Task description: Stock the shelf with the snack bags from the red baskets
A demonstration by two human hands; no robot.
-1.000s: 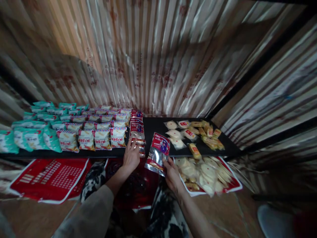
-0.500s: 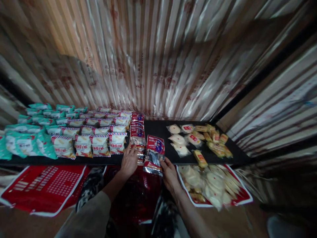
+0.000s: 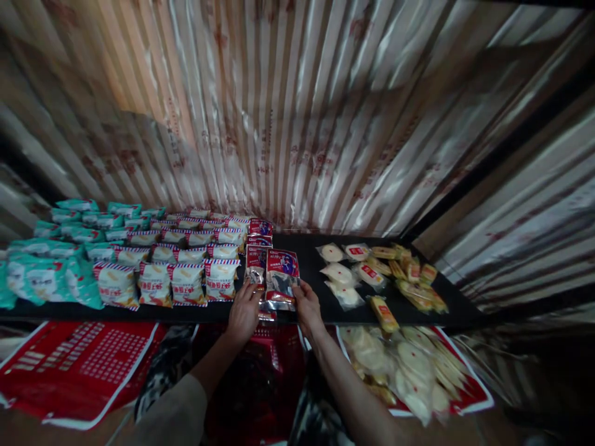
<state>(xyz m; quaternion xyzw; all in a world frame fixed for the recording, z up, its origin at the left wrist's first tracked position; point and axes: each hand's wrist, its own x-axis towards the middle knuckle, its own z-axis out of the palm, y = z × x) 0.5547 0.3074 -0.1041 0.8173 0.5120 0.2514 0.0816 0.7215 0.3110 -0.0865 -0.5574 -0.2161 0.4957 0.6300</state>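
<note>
My right hand (image 3: 307, 308) grips the lower right edge of a red and silver snack pouch (image 3: 282, 266) with a clear window. This pouch is upright at the front of the black shelf (image 3: 307, 244). My left hand (image 3: 245, 311) has its fingers closed at the lower front of a matching red snack packet (image 3: 256, 257) just left of it. More red packets (image 3: 260, 228) stand in a row behind. Cream chip bags with striped tops (image 3: 222, 280) are lined up directly left of my left hand.
Teal bags (image 3: 41, 279) fill the shelf's left end. White round packets (image 3: 338, 273) and yellow packets (image 3: 421, 294) lie on the right. A red bag (image 3: 79, 365) hangs below left; an open bag of round packets (image 3: 411, 365) is below right. Corrugated sheeting (image 3: 279, 124) rises behind.
My right hand has brought the red pouch left, against the row of red packets. My left hand stays at the row's front. The view has shifted slightly.
</note>
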